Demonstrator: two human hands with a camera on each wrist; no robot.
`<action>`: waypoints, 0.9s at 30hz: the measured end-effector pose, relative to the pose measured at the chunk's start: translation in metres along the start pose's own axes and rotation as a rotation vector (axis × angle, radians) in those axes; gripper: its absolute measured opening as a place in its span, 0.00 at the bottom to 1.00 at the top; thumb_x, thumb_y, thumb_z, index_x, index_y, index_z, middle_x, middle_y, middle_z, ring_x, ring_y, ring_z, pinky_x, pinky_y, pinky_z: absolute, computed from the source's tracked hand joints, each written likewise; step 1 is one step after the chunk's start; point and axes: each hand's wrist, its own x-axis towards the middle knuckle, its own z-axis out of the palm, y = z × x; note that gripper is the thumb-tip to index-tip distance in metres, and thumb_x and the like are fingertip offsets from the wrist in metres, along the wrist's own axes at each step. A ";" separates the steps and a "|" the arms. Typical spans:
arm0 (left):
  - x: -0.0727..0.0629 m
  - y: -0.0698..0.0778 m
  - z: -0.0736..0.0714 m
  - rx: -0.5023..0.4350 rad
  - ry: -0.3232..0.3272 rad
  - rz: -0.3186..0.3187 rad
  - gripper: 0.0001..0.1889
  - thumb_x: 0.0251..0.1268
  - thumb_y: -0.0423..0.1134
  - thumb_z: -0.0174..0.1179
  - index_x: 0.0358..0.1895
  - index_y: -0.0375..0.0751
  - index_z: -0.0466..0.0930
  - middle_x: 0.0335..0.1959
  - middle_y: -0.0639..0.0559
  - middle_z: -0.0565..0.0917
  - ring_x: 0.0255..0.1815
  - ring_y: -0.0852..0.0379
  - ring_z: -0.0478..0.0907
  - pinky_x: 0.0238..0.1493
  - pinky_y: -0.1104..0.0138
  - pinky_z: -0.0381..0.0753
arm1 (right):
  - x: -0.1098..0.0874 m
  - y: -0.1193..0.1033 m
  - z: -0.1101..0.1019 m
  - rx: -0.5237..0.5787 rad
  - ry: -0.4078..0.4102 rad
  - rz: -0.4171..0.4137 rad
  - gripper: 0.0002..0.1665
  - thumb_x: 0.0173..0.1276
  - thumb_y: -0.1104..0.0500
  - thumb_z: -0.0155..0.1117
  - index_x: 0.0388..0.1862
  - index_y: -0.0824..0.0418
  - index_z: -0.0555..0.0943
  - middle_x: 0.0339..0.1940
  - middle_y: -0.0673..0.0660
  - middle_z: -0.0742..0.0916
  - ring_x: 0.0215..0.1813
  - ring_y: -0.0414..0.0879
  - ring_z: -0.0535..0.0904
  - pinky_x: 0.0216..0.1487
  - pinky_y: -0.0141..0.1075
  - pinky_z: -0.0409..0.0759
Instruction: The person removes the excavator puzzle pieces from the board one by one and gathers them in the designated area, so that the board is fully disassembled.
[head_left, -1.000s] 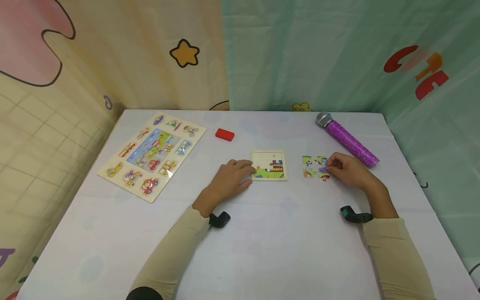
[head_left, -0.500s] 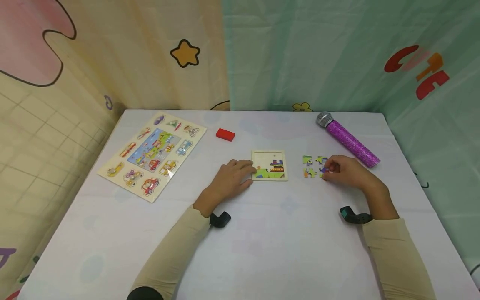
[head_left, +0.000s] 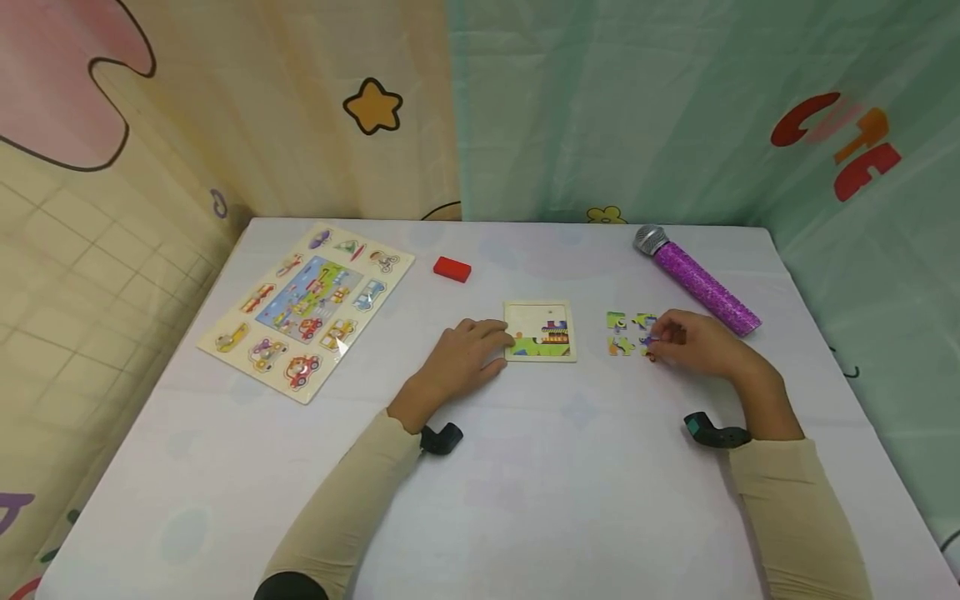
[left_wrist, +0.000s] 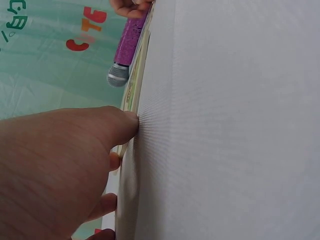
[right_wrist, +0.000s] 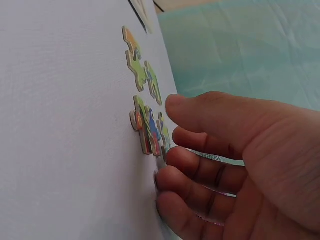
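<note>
Two bare hands at work on a small jigsaw, laid out on a white-covered counter (head_left: 570, 475). The square puzzle tray (head_left: 527, 322) lies flat near the middle; a train and a strip of green ground fill its lower part, while the upper left shows pale base. The left hand (head_left: 467, 357) is relaxed, palm down, fingers extended and lightly spread, the fingertips touching the tray's left edge; it grips nothing. To the right of the tray, and apart from it, lies a cluster of loose jigsaw pieces (head_left: 621, 346), coloured green, blue and orange. The right hand (head_left: 693, 340) stands at the right side of this cluster, its fingers loosely bent and the thumb apart from them; I see no piece between the tips, and whether a fingertip touches the nearest one I cannot tell. Beyond the right hand, a microphone (head_left: 701, 283) with a glittery purple handle lies slantwise, its silver head toward the far edge. Behind the tray and to its left is a red block (head_left: 452, 268); farther left, a large picture board (head_left: 306, 292) printed with vehicles lies at an angle. Both forearms wear tan sleeves (head_left: 798, 508), and a patterned curtain (head_left: 570, 108) hangs behind.
</note>
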 end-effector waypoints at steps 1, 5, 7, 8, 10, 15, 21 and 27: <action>0.000 0.000 0.000 -0.004 0.000 0.001 0.21 0.74 0.48 0.60 0.67 0.53 0.77 0.72 0.52 0.71 0.67 0.48 0.69 0.58 0.53 0.75 | 0.000 -0.001 0.000 0.005 0.000 -0.010 0.12 0.71 0.58 0.69 0.47 0.63 0.81 0.38 0.55 0.83 0.43 0.51 0.76 0.43 0.41 0.76; 0.002 0.002 -0.001 -0.011 -0.004 0.009 0.20 0.75 0.48 0.60 0.67 0.53 0.77 0.72 0.52 0.71 0.67 0.48 0.69 0.57 0.53 0.74 | 0.003 -0.015 0.005 0.063 -0.017 -0.087 0.12 0.74 0.59 0.66 0.51 0.65 0.80 0.39 0.56 0.84 0.41 0.50 0.79 0.42 0.39 0.78; 0.003 0.002 -0.002 -0.014 -0.008 0.011 0.20 0.74 0.48 0.60 0.67 0.53 0.77 0.72 0.52 0.71 0.67 0.47 0.69 0.57 0.53 0.74 | 0.009 -0.027 0.010 0.075 -0.031 -0.136 0.13 0.73 0.60 0.66 0.51 0.65 0.80 0.40 0.56 0.84 0.42 0.49 0.79 0.43 0.39 0.78; 0.003 0.002 -0.002 -0.013 -0.011 0.008 0.20 0.75 0.48 0.60 0.67 0.53 0.77 0.72 0.52 0.71 0.67 0.47 0.69 0.57 0.53 0.74 | 0.013 -0.034 0.013 0.077 -0.040 -0.160 0.13 0.73 0.61 0.67 0.52 0.65 0.80 0.40 0.56 0.84 0.42 0.49 0.79 0.43 0.40 0.79; 0.003 0.002 -0.002 -0.007 -0.017 -0.003 0.20 0.74 0.48 0.60 0.67 0.53 0.77 0.72 0.52 0.71 0.67 0.48 0.69 0.57 0.53 0.74 | 0.023 -0.048 0.018 0.076 -0.060 -0.199 0.13 0.73 0.62 0.67 0.53 0.65 0.80 0.41 0.56 0.83 0.41 0.49 0.78 0.41 0.40 0.79; 0.001 0.001 -0.001 0.006 -0.017 -0.022 0.20 0.74 0.49 0.61 0.66 0.55 0.78 0.72 0.53 0.71 0.67 0.48 0.69 0.57 0.53 0.75 | 0.055 -0.075 0.034 0.051 -0.101 -0.242 0.17 0.73 0.64 0.64 0.59 0.66 0.80 0.42 0.58 0.81 0.39 0.51 0.76 0.37 0.42 0.79; 0.001 0.002 -0.001 -0.014 -0.020 0.000 0.20 0.74 0.48 0.60 0.66 0.54 0.78 0.72 0.52 0.71 0.67 0.47 0.69 0.57 0.52 0.75 | 0.071 -0.079 0.051 -0.008 -0.096 -0.240 0.15 0.70 0.65 0.68 0.54 0.68 0.82 0.40 0.58 0.80 0.42 0.51 0.74 0.46 0.44 0.75; 0.000 0.002 -0.002 0.008 -0.003 0.005 0.20 0.74 0.49 0.61 0.65 0.53 0.79 0.71 0.53 0.72 0.66 0.47 0.70 0.56 0.53 0.76 | 0.071 -0.077 0.057 0.040 -0.063 -0.210 0.14 0.69 0.67 0.69 0.52 0.68 0.83 0.42 0.60 0.80 0.45 0.53 0.76 0.50 0.46 0.76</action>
